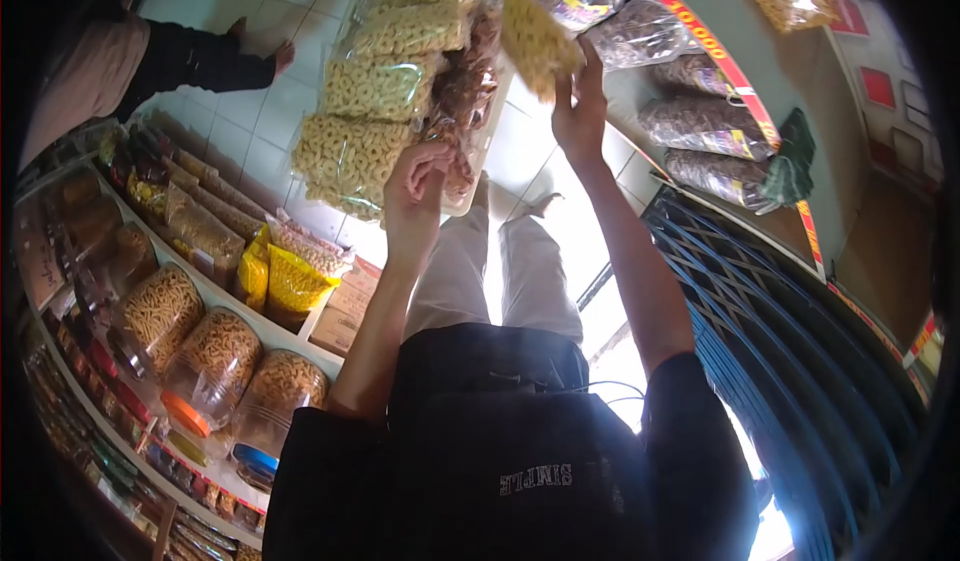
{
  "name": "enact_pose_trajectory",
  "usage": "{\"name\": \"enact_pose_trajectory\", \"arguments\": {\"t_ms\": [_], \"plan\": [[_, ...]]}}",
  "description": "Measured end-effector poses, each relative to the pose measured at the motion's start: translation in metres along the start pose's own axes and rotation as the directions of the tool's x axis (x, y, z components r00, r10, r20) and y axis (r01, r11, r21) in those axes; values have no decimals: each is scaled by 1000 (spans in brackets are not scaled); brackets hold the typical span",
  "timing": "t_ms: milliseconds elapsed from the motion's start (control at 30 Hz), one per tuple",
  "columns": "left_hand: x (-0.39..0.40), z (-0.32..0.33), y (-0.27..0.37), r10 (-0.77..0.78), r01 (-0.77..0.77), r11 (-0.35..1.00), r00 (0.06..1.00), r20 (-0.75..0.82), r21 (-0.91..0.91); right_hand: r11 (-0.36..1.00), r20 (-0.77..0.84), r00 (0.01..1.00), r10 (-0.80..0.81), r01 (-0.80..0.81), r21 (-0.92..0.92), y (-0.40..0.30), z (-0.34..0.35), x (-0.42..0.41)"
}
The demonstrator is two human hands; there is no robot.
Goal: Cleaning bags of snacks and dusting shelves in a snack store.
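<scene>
My right hand [583,103] grips a flat yellowish snack pack [538,42] by its lower edge, raised beside a pale plastic tray [493,130]. The pack is blurred. Over the near end of the tray, my left hand [420,175] has curled fingers close to the reddish-brown snack packs [465,73]; whether it holds one cannot be told. Clear bags of ring-shaped snacks [349,160] fill the tray's left side. Further bags of pale snacks [409,28] lie at its far end.
Shelves at left hold clear snack jars [214,358], bagged snacks [202,223] and yellow packs [296,276]. Dark-filled bags [705,127] line a shelf at right, above a blue folding metal gate [780,351]. Another person's leg [202,58] is at the upper left on the tiled floor.
</scene>
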State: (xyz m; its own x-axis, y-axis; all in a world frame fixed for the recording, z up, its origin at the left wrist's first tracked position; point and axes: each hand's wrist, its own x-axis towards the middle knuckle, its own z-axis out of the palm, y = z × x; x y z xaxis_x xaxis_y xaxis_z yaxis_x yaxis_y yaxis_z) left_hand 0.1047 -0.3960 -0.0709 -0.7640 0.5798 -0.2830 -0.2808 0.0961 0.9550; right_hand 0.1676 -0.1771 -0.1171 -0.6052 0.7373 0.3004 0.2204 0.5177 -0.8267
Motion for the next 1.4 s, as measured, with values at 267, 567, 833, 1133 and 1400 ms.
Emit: {"name": "enact_pose_trajectory", "arguments": {"t_ms": [267,567,833,1133,1400], "plan": [[17,31,92,109,-308,882,870,481,358,966,649,723,239,-245,-83,-100,-148,-47],[-12,109,96,-303,167,943,82,950,286,985,470,867,167,-171,-35,-162,-246,-38],[-27,161,99,-389,729,681,439,810,-68,924,44,943,330,-332,188,-145,-295,-66],[-9,174,94,-94,801,430,498,862,-416,903,58,940,337,-340,262,-135,-254,-49],[-10,171,107,104,713,345,618,779,-611,966,68,968,243,-247,71,-59,-279,21]]}}
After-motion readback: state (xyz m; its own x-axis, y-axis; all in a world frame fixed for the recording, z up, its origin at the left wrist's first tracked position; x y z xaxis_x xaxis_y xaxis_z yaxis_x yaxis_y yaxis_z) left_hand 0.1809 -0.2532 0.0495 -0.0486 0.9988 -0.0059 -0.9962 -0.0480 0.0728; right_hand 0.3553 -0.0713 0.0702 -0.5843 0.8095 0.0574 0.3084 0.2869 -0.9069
